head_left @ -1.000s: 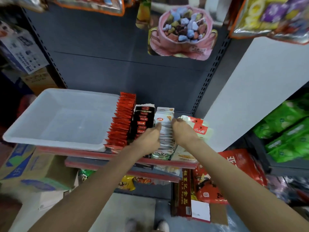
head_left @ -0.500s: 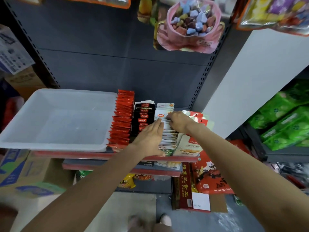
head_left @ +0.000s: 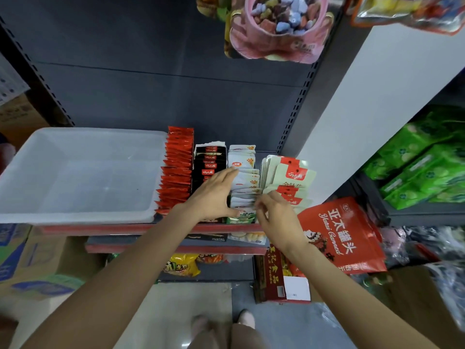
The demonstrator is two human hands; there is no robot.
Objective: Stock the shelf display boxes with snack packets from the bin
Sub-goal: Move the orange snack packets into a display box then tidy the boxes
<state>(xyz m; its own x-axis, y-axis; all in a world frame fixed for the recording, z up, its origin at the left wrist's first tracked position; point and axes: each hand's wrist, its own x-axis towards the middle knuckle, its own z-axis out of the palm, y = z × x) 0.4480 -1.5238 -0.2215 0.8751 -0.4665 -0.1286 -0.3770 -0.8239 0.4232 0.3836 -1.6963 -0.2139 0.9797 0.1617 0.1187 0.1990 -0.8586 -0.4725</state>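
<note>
step: squaring white packets [head_left: 242,182] in shelf box | left hand [head_left: 214,195] spread flat against row | right hand [head_left: 274,212] fingers curled at its edge, pinch unclear | bin [head_left: 83,172] empty-looking | tip: press both sides evenly, keep packets upright

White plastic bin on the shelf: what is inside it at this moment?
No packets show inside the white bin; its translucent floor looks bare. The near wall hides a strip of floor along the front edge, so that part cannot be checked.
</note>
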